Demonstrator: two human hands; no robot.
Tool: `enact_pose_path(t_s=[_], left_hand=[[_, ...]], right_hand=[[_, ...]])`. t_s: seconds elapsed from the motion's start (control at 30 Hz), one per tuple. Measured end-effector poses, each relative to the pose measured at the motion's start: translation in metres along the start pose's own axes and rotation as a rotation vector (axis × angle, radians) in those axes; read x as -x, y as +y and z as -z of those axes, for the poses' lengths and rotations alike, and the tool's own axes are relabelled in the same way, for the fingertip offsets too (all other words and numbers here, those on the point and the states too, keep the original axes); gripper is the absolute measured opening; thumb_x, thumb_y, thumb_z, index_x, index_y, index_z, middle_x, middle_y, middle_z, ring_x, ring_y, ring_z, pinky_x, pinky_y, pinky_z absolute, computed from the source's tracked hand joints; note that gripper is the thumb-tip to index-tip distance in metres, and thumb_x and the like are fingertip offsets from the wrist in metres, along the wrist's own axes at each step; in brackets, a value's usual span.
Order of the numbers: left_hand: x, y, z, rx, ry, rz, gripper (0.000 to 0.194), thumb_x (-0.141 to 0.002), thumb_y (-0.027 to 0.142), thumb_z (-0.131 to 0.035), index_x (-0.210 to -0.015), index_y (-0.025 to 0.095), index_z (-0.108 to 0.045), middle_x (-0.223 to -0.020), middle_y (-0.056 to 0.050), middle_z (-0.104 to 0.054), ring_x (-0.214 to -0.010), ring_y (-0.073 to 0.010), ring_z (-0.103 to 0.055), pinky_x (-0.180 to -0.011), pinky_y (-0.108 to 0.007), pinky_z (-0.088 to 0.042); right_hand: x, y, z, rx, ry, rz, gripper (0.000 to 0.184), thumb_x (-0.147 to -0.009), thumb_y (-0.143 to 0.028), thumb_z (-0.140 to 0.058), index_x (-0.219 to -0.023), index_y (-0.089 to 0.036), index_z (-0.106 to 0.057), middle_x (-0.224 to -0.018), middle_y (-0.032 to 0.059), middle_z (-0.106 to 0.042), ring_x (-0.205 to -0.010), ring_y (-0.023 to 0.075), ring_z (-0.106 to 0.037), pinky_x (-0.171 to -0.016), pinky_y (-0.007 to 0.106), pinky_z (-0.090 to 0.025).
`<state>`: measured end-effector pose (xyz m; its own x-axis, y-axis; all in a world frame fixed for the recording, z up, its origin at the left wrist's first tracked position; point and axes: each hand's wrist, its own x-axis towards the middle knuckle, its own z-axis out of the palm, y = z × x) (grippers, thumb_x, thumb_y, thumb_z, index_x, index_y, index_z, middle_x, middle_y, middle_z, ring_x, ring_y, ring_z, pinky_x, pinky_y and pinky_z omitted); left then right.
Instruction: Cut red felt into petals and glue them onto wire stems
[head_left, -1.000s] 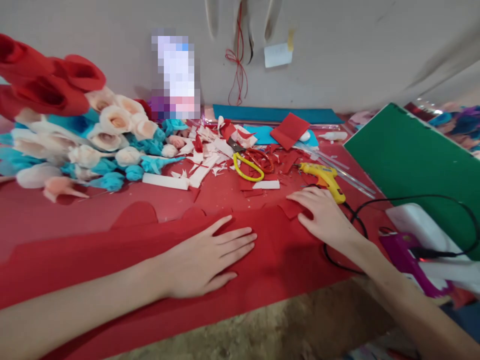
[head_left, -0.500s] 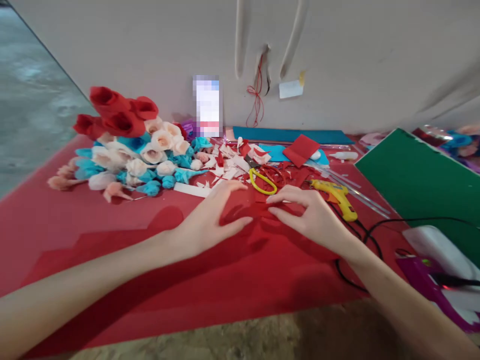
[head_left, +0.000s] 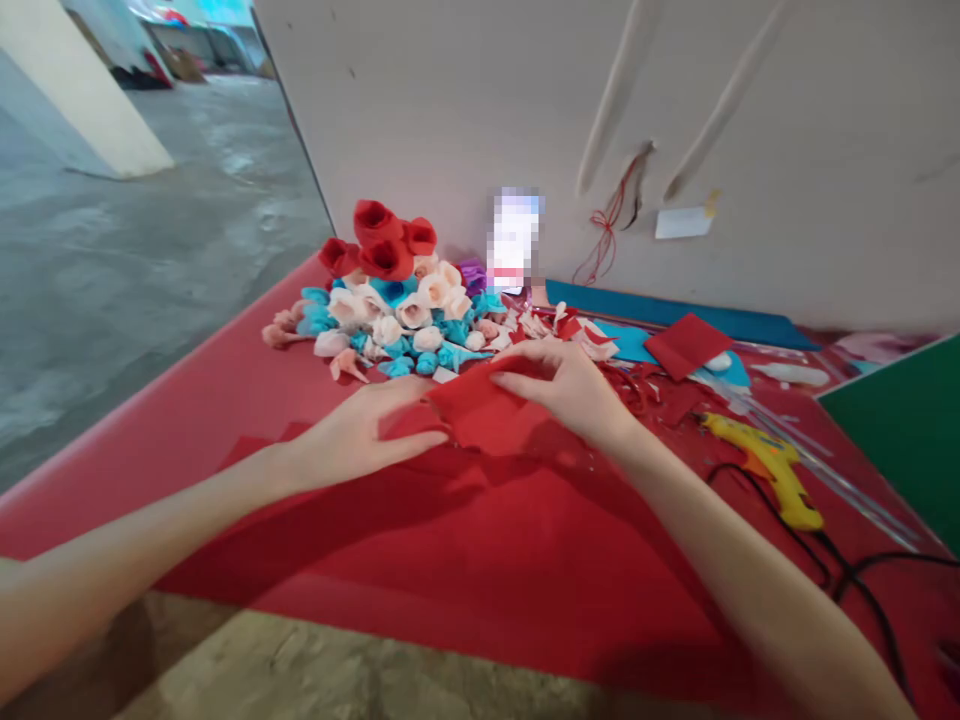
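A piece of red crepe paper (head_left: 484, 405) is held up a little above the table, between my two hands. My right hand (head_left: 566, 385) pinches its right side and upper edge between thumb and fingers. At its left edge my left hand (head_left: 367, 430) is curled round the paper, thumb in front and fingertips partly hidden behind it. Below both hands lies a larger spread of red paper (head_left: 465, 530), close in colour to the table cover. Beyond them is a pile of paper flowers: red flowers (head_left: 386, 255) on top, white flowers (head_left: 412, 310) and blue flowers (head_left: 397, 366) beneath.
A yellow glue gun (head_left: 772, 465) with a black cord lies on the right. Behind are paper scraps (head_left: 592, 338), a red paper square (head_left: 688, 345), a blue roll (head_left: 675, 312) and a white bottle (head_left: 791, 374). A phone (head_left: 514, 240) leans on the wall; a green board (head_left: 900, 420) stands right.
The view has swung left. My hands have moved left over the table and raised a red paper piece that lay low between them. The scissors are no longer visible.
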<state>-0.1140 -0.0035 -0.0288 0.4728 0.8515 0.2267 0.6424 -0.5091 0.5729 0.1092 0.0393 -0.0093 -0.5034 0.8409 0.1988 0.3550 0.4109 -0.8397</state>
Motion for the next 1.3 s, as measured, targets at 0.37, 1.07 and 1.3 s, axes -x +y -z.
enact_pose_path(t_s=[0.37, 1.07, 1.3], left_hand=[[0.052, -0.044, 0.014, -0.408, -0.171, 0.157, 0.044, -0.079, 0.051, -0.047, -0.111, 0.022, -0.054, -0.106, -0.006, -0.059, -0.101, -0.0247, -0.051, -0.091, -0.041, -0.036], [0.075, -0.010, 0.003, -0.590, 0.128, -0.211, 0.027, -0.085, 0.009, -0.039, -0.084, 0.018, -0.065, -0.083, -0.002, -0.065, -0.087, -0.0179, -0.054, -0.101, -0.046, -0.028], [0.115, 0.015, -0.006, -0.681, 0.128, -0.339, 0.032, -0.087, 0.015, -0.034, -0.100, 0.020, -0.063, -0.102, -0.001, -0.063, -0.098, -0.0187, -0.052, -0.109, -0.041, -0.017]], right_hand=[[-0.067, 0.020, -0.041, 0.027, -0.279, 0.039, 0.018, -0.072, -0.009, -0.050, -0.080, -0.015, -0.065, -0.083, 0.0025, -0.065, -0.079, 0.0152, -0.058, -0.074, 0.027, -0.043], [-0.067, 0.030, -0.068, -0.029, -0.448, -0.189, 0.011, -0.082, -0.020, -0.051, -0.084, -0.012, -0.059, -0.078, 0.0008, -0.060, -0.067, 0.0121, -0.057, -0.062, 0.026, -0.046], [-0.066, 0.022, -0.065, 0.043, -0.433, -0.052, 0.014, -0.079, -0.015, -0.046, -0.082, -0.014, -0.060, -0.087, 0.0024, -0.063, -0.083, 0.0151, -0.057, -0.076, 0.025, -0.041]])
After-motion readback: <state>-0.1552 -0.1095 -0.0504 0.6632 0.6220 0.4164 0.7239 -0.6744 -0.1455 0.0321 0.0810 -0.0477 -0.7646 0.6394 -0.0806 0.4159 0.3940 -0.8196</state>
